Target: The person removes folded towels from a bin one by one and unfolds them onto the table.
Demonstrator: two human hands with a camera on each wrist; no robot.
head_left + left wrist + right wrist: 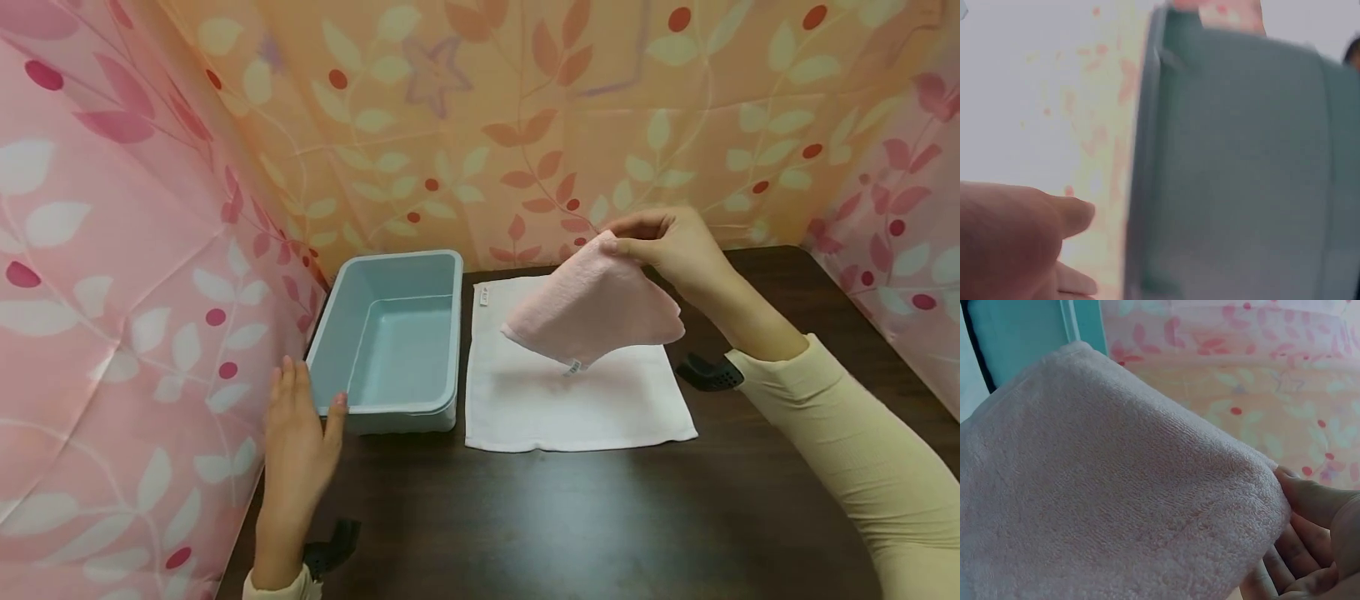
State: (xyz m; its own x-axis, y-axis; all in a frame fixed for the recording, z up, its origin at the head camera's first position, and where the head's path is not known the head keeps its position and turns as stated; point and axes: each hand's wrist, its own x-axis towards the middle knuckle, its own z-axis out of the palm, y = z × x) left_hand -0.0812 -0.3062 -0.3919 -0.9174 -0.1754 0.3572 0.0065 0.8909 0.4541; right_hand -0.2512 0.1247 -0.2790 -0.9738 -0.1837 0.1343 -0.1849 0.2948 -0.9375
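A pink terry towel (pixel 588 304) hangs from my right hand (pixel 678 246), which pinches its upper edge between thumb and fingers. Its lower edge, with a small tag, droops over a white towel (pixel 525 417) spread flat on the table. In the right wrist view the pink towel (pixel 1122 475) fills most of the picture, gripped at its right end. My left hand (pixel 300 442) is at the near left corner of a pale blue-green plastic tub (pixel 457 333), fingers straight along its left side and thumb by the front rim. The tub's inside shows nothing in it.
The dark wooden table (pixel 562 517) carries the tub at the left and the white towel beside it. Patterned cloth walls (pixel 525 125) enclose the back and both sides. A black strap piece (pixel 708 372) juts from the right wrist.
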